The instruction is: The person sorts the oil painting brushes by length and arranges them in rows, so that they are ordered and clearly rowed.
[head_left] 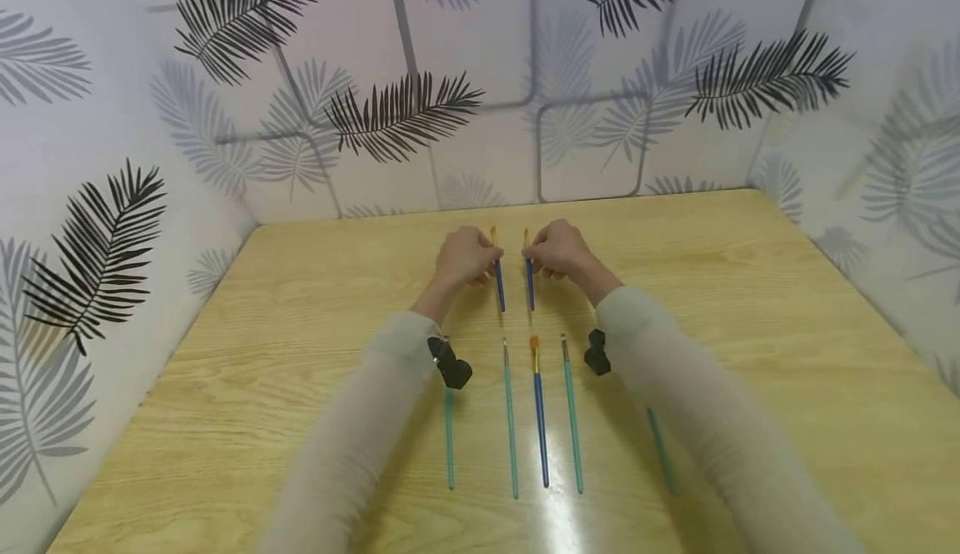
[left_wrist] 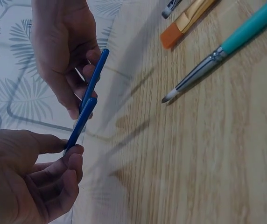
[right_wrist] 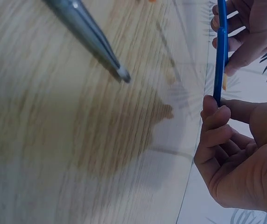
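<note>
My left hand (head_left: 467, 256) pinches a blue paintbrush (head_left: 500, 289) near its ferrule, bristle end pointing to the back wall. Beside it my right hand (head_left: 561, 250) pinches a second blue paintbrush (head_left: 531, 289) in the same way. Both brushes are raised off the table, their shadows falling apart from them in the left wrist view, and stand nearly parallel with a small gap between in the head view. Closer to me lie a blue paintbrush with orange bristles (head_left: 542, 429) and, on either side of it, a teal paintbrush (head_left: 512, 429) and another teal paintbrush (head_left: 572, 421).
Further out, a teal paintbrush (head_left: 449, 446) lies partly behind the left wrist's black camera (head_left: 452, 368). Another teal paintbrush (head_left: 662, 454) is partly covered by the right sleeve (head_left: 675, 379). The wooden table (head_left: 247, 354) meets a leaf-patterned wall (head_left: 480, 154) at the back.
</note>
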A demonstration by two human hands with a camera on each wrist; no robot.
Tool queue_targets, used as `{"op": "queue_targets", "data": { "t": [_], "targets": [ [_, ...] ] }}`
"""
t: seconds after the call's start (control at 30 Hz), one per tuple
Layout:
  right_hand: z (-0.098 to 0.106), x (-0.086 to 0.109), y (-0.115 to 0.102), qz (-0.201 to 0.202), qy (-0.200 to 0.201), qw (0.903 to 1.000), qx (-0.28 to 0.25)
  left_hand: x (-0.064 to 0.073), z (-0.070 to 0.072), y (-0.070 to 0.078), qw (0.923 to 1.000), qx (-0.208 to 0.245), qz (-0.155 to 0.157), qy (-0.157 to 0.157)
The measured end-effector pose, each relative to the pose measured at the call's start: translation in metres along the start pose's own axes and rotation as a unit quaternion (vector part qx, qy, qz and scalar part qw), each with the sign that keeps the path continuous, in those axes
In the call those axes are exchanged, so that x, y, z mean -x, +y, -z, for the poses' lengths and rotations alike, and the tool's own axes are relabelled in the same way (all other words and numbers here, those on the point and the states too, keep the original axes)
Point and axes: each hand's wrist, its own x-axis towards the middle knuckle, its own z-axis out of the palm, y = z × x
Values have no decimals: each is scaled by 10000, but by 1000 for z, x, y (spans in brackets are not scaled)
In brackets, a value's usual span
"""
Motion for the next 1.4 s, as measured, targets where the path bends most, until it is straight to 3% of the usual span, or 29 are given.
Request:
{"op": "queue_targets", "data": {
  "t": [0.33, 0.57, 0.8, 1.0, 1.4],
  "targets": [
    [-2, -3, -1, 16, -1, 9998, 219, 3, -6, 6, 9989, -461, 23, 44],
    [-6, -9, 6, -77, 114, 9970, 758, -4, -15, 3, 9951, -977, -40, 160],
    [-13, -9, -1, -159, 247, 9901, 1372, -8, -22, -2, 9899, -1350, -176, 384],
    [-21, -13, -2, -316, 383, 9831, 1760, -6, -25, -5, 9900, -1276, -318, 521],
    [-26, -12, -3, -410, 420, 9814, 1830, -1, -25, -4, 9874, -1439, -460, 461]
  ]
}}
